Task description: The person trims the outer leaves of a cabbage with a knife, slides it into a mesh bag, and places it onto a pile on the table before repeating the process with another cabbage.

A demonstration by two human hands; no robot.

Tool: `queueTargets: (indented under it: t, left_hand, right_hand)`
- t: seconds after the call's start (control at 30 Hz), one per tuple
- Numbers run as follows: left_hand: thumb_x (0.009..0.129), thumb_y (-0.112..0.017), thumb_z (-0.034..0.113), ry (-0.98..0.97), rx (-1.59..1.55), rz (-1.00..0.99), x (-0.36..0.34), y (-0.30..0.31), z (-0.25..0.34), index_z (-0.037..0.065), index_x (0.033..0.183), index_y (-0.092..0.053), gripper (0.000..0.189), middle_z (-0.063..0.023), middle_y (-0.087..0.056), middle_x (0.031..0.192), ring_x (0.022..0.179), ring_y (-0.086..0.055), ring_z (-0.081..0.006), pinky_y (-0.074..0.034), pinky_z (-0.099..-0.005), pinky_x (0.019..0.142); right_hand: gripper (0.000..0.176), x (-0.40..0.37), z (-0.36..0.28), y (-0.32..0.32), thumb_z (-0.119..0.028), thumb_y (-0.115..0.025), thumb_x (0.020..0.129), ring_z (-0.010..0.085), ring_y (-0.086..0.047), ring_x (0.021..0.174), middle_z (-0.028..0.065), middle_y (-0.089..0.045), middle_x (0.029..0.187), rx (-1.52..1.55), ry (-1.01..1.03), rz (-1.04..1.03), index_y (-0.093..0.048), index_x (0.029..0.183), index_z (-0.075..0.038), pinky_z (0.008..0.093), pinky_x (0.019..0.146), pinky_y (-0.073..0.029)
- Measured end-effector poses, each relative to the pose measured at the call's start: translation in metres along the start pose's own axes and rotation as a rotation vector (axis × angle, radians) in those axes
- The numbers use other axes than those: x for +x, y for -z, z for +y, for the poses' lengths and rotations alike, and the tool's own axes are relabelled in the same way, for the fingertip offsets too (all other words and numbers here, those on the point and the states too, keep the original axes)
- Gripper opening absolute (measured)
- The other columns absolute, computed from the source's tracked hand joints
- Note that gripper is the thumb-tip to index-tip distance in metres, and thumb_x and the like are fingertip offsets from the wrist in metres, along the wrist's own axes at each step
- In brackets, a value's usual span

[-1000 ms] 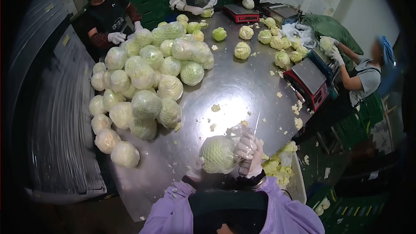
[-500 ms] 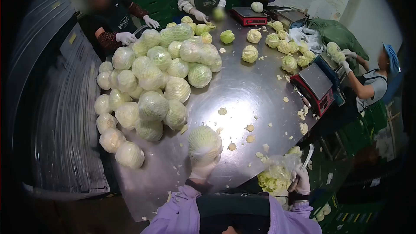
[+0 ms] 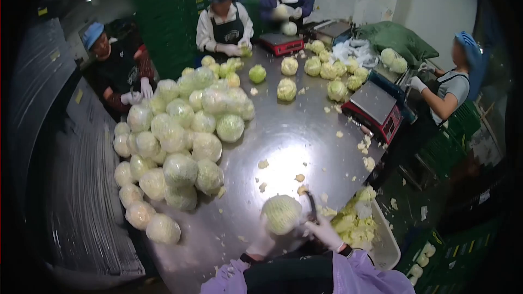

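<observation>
A pale green cabbage (image 3: pixel 281 214) is held up near the table's front edge. My left hand (image 3: pixel 262 239) is closed around its lower left side. My right hand (image 3: pixel 325 233) is beside the cabbage, its fingers wrapped around a knife (image 3: pixel 311 205) whose slim, curved blade points up and away. Whether the knife touches the cabbage cannot be told. To the right of my right hand, a white bin (image 3: pixel 388 239) holds loose cabbage leaves (image 3: pixel 357 228).
A big pile of film-wrapped cabbages (image 3: pixel 180 169) covers the metal table's (image 3: pixel 261 179) left side. Leaf scraps lie about the middle. Red scales (image 3: pixel 376 106) stand right and far, with unwrapped cabbages (image 3: pixel 286 90) between. Several co-workers stand around the table.
My right hand has moved left with the knife, from over the bin to beside the cabbage. The cabbage in my left hand has shifted slightly right and down. The view has tilted up.
</observation>
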State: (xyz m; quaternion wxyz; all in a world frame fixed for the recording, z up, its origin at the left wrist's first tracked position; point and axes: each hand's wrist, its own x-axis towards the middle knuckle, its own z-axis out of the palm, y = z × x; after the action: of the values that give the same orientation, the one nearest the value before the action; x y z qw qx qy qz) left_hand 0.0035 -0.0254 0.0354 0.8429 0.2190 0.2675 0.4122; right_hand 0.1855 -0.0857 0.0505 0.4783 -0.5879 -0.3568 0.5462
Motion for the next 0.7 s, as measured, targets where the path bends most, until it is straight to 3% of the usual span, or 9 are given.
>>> queueTargets:
  t: [0.13,0.3,0.37,0.4,0.47,0.5,0.57,0.67,0.7]
  left_hand:
    - [0.102,-0.035,0.034,0.259,-0.049,-0.043,0.0,0.033,-0.01,0.0,0.142,-0.027,0.054,-0.0191,-0.038,0.142,0.13,-0.041,-0.0279,-0.034,-0.0427,0.11]
    - [0.099,-0.045,0.036,0.561,0.243,0.049,-0.002,0.066,-0.028,0.002,0.137,-0.039,0.052,-0.0133,-0.049,0.134,0.117,-0.052,-0.0266,-0.045,-0.0387,0.097]
    - [0.091,-0.062,0.018,0.288,0.535,0.004,0.009,0.093,-0.046,0.003,0.145,-0.027,0.067,-0.0143,-0.045,0.14,0.129,-0.041,-0.0217,-0.034,-0.0355,0.107]
    - [0.091,-0.062,0.018,0.279,0.53,-0.003,0.016,0.103,-0.051,0.003,0.145,-0.027,0.067,-0.0143,-0.045,0.14,0.129,-0.041,-0.0217,-0.034,-0.0355,0.107]
    - [0.092,-0.06,0.022,-0.091,0.812,0.121,0.02,0.121,-0.055,0.001,0.139,-0.037,0.056,-0.0134,-0.049,0.135,0.12,-0.048,-0.0195,-0.042,-0.0342,0.1]
    - [0.092,-0.06,0.022,-0.089,0.817,0.128,0.016,0.102,-0.042,0.001,0.139,-0.037,0.056,-0.0134,-0.049,0.135,0.12,-0.048,-0.0195,-0.042,-0.0342,0.1]
    - [0.092,-0.059,0.021,-0.204,0.939,-0.136,0.005,0.045,-0.007,0.001,0.136,-0.039,0.052,-0.0121,-0.051,0.131,0.119,-0.049,-0.0224,-0.046,-0.0333,0.095]
    - [0.098,-0.05,0.028,-0.441,1.207,-0.137,0.024,0.075,-0.009,0.002,0.125,-0.052,0.037,-0.0101,-0.059,0.115,0.104,-0.056,-0.0154,-0.047,-0.0286,0.088]
    - [0.098,-0.05,0.028,-0.449,1.216,-0.136,0.021,0.081,-0.009,0.002,0.125,-0.052,0.037,-0.0101,-0.059,0.115,0.104,-0.056,-0.0154,-0.047,-0.0286,0.088]
  right_hand:
    - [0.021,0.022,0.037,0.007,-0.015,-0.067,0.086,0.0064,-0.052,0.052,0.0,-0.053,0.065,0.089,-0.089,-0.082,-0.05,0.089,-0.003,0.0219,0.045,-0.04]
    - [0.012,0.027,0.047,0.022,-0.008,-0.06,0.087,0.0088,-0.052,0.052,0.0021,-0.055,0.066,0.044,-0.126,-0.037,-0.052,0.093,-0.001,0.023,0.048,-0.041]
    - [0.013,0.028,0.051,0.025,-0.007,-0.061,0.086,0.0089,-0.053,0.055,0.0032,-0.057,0.07,0.125,-0.126,-0.072,-0.053,0.093,0.0,0.0219,0.052,-0.042]
    - [0.014,0.03,0.057,0.021,-0.008,-0.062,0.087,0.0086,-0.055,0.062,0.0026,-0.059,0.075,0.169,-0.139,-0.075,-0.054,0.095,-0.001,0.0215,0.056,-0.044]
    - [0.011,0.031,0.054,0.004,-0.009,-0.061,0.087,0.0092,-0.056,0.068,0.005,-0.06,0.078,0.221,-0.062,-0.2,-0.055,0.094,-0.002,0.022,0.057,-0.043]
    - [0.011,0.032,0.05,-0.006,-0.009,-0.061,0.087,0.0092,-0.056,0.068,0.005,-0.06,0.078,0.228,-0.065,-0.206,-0.055,0.094,-0.002,0.022,0.057,-0.043]
    - [0.012,0.034,0.036,-0.022,-0.007,-0.061,0.087,0.0095,-0.053,0.069,0.0038,-0.057,0.078,0.421,-0.265,-0.339,-0.054,0.094,-0.002,0.0224,0.062,-0.042]
    - [0.014,0.04,0.029,-0.036,-0.008,-0.058,0.087,0.0097,-0.052,0.07,0.0023,-0.056,0.079,0.672,-0.212,-0.369,-0.054,0.099,-0.002,0.0228,0.063,-0.043]
    - [0.01,0.045,0.034,-0.028,-0.006,-0.053,0.088,0.0112,-0.049,0.066,0.0039,-0.053,0.078,0.818,-0.115,-0.518,-0.052,0.097,-0.002,0.0251,0.062,-0.042]
